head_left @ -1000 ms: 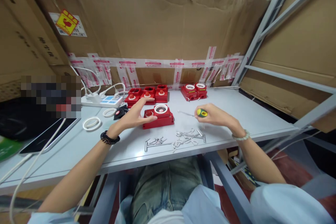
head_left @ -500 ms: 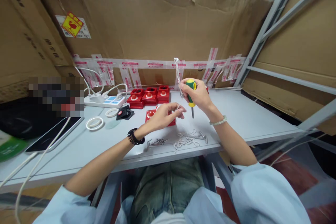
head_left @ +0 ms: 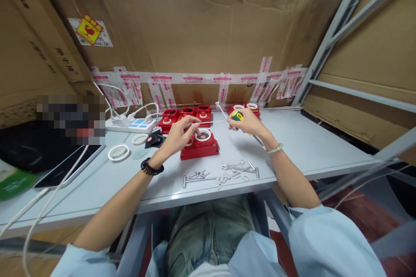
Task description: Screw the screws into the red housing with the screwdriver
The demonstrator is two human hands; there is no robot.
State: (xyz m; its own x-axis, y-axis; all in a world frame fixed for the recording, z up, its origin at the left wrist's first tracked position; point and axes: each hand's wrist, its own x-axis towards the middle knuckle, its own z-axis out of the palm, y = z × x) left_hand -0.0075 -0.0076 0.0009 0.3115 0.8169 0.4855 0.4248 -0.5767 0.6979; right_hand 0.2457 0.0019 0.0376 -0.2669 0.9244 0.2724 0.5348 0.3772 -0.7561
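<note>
A red box (head_left: 200, 146) with a white ring on top lies on the grey table (head_left: 292, 147) in front of me. My left hand (head_left: 178, 136) hovers over its left end, fingertips pinched on one end of a thin white tie (head_left: 211, 122). My right hand (head_left: 248, 122) grips a green-and-yellow screwdriver (head_left: 237, 116) and also pinches the tie's other end, so the tie runs between both hands above the box. The screwdriver's shaft points down to the right.
Several more red boxes (head_left: 185, 117) stand in a row at the back, two others (head_left: 247, 107) further right. Loose screws (head_left: 195, 176) and white ties (head_left: 237, 169) lie near the front edge. White rings (head_left: 118, 152), a power strip (head_left: 130, 125) and a tablet (head_left: 61, 169) sit left.
My hands dropped from in front of the cardboard wall to just above the red box. The tie, held upright before, now runs level between both hands; the screwdriver tipped from vertical to slanted.
</note>
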